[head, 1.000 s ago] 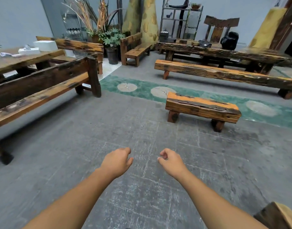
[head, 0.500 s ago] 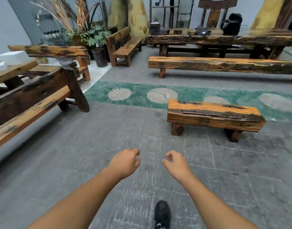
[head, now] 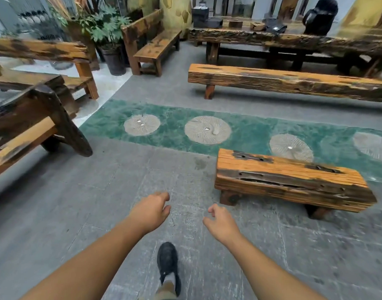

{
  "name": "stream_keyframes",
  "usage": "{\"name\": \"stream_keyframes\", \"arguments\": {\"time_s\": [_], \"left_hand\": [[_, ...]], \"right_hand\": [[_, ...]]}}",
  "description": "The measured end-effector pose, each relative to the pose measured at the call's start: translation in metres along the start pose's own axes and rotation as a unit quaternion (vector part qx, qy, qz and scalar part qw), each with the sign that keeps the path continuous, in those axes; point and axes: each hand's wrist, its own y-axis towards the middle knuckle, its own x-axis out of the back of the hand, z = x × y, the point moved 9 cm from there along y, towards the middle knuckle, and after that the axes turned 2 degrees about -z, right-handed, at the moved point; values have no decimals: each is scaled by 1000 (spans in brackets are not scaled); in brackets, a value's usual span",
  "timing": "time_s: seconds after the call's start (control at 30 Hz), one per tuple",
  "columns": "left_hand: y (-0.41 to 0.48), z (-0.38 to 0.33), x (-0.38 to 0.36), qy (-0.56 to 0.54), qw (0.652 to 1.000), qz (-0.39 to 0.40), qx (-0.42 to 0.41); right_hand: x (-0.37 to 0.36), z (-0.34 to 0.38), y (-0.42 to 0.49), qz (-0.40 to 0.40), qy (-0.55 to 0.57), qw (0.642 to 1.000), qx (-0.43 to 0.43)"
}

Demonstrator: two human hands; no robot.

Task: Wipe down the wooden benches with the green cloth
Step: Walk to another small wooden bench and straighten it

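Head view: person steps nearer short bench [head: 289, 180]; left hand [head: 152, 211], right hand [head: 221, 224] loosely curled, empty (green cloth unseen); wiping unstarted.

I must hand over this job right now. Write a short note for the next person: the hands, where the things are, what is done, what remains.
Left hand: holds nothing, fingers loosely curled, above the floor.
Right hand: the same, holds nothing.
Green cloth: not in view.
Benches: short bench just ahead on the right, long bench behind it, left bench at the side.
Done: no wiping shows; neither hand touches a bench.
Left: find the cloth, then wipe all the benches, probably the short one first.
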Motion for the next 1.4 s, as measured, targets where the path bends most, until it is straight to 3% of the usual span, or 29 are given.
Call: {"name": "stream_keyframes", "arguments": {"time_s": [0.3, 0.5, 0.8, 0.97, 1.07, 1.23, 1.4], "left_hand": [[272, 66, 65, -20, 1000, 12, -19], [439, 55, 120, 7, 998, 3, -67], [689, -16, 134, 58, 988, 12, -144], [834, -114, 126, 90, 965, 56, -239], [890, -192, 116, 104, 936, 79, -327], [942, -354, 56, 136, 848, 145, -490], [926, -486, -22, 163, 703, 214, -658]], "right_hand": [[60, 100, 265, -22, -7, 1000, -21], [132, 140, 402, -85, 44, 995, -33], [240, 74, 600, -154, 133, 972, -117], [298, 8, 678, -155, 174, 950, -208], [339, -32, 686, -175, 188, 929, -268], [407, -119, 648, -282, 237, 844, -390], [415, -169, 588, -390, 314, 705, -502]]}}
